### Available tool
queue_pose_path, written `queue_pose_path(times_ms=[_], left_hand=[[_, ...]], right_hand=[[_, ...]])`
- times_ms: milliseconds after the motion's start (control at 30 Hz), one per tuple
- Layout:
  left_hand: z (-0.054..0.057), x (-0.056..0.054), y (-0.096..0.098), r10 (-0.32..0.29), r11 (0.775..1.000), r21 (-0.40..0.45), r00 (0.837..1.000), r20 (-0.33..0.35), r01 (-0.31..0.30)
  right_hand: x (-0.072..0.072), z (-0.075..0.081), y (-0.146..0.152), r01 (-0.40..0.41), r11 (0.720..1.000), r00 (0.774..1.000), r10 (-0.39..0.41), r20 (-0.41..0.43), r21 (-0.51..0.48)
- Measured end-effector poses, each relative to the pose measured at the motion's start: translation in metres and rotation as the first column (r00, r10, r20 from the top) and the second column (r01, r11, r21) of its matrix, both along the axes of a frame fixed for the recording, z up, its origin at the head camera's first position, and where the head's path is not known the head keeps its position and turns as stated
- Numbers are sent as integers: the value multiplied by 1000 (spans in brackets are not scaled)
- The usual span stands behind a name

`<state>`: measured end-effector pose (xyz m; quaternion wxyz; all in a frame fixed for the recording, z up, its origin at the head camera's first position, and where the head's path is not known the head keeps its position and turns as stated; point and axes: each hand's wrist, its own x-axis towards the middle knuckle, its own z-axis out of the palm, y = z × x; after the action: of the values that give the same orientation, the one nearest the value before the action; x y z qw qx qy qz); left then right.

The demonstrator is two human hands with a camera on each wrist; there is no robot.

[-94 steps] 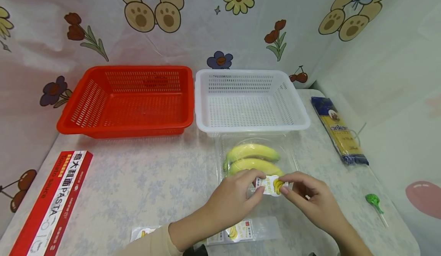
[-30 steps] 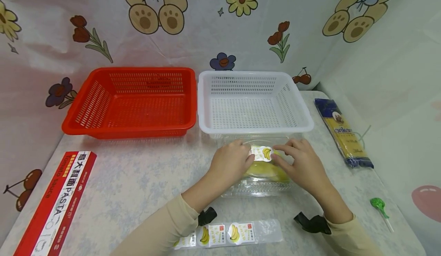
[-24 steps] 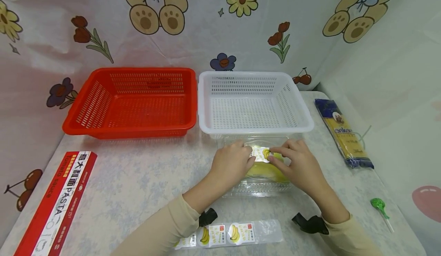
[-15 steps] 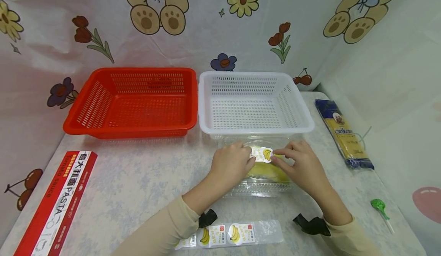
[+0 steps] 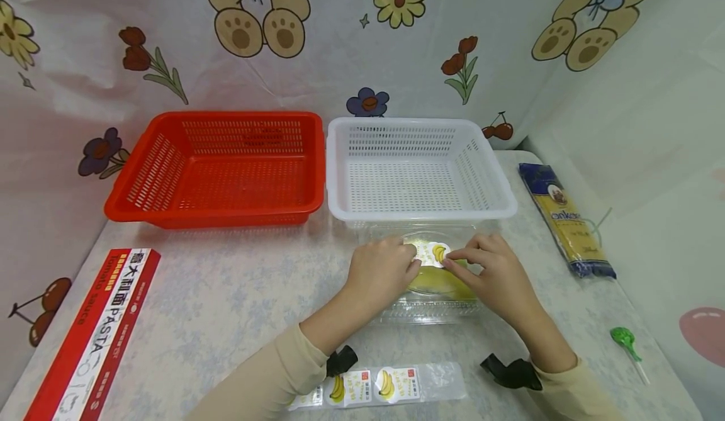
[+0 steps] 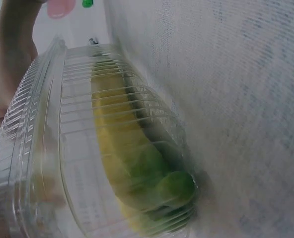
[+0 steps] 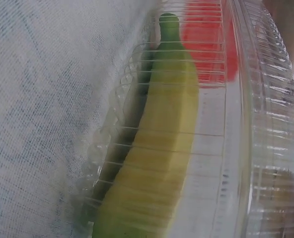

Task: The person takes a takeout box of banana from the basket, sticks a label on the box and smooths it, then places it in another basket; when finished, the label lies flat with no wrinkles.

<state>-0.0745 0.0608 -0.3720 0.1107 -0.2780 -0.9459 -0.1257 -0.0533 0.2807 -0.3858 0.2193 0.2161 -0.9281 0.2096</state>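
From here, both hands are nearly closed. Right hand (image 5: 494, 275) pinches the right end of a small white banana-print label (image 5: 428, 253); left hand (image 5: 379, 271) grips its left end, fingertips partly hidden. Label's between them, over the lid of a clear ribbed plastic box (image 5: 433, 311), curved yellow-green banana (image 7: 162, 124) inside. Can't tell if it's touching. I'd hold it taut, level, then smooth outward.

The left hand (image 5: 381, 270) covers part of the 9 o'clock end of the label (image 5: 427, 254), whose print is too small to read. The left sleeve (image 5: 272, 377) hides the sticker strip's (image 5: 436, 382) 9 o'clock end. The red box (image 5: 96, 339) leaves the head view at 8 o'clock; the right-wrist view cuts a banana (image 7: 159, 139) at 6 o'clock.
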Motion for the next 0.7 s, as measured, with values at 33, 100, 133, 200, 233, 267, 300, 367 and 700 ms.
queue_pose_path(times_ms=[33,100,133,200,233,267,300,367,700], left_hand=[[0,0,0,-2,1000,-2,1000,-3,2],[0,1,0,-2,1000,-2,1000,-1,2],[0,1,0,-1,1000,-1,1000,7,1],[0,1,-1,4,1000,0,1000,22,-4],[1,1,-2,4,1000,4,1000,28,-5],[1,1,-2,4,1000,8,1000,30,-4],[1,1,-2,1,1000,10,1000,26,-1],[1,0,-1,-4,1000,15,1000,12,3],[-2,-2,0,0,1000,19,1000,-9,0]], right_hand=[[0,0,0,-5,1000,1000,5,2,-1],[0,0,-1,-14,1000,1000,14,11,0],[0,1,-1,-17,1000,1000,17,15,1],[0,1,0,-16,1000,1000,16,22,5],[0,1,1,-12,1000,1000,12,26,6],[0,2,1,-8,1000,1000,8,29,4],[0,2,2,-3,1000,999,2,32,5],[0,1,2,7,1000,999,-7,36,5],[0,1,-3,50,997,996,-54,71,51]])
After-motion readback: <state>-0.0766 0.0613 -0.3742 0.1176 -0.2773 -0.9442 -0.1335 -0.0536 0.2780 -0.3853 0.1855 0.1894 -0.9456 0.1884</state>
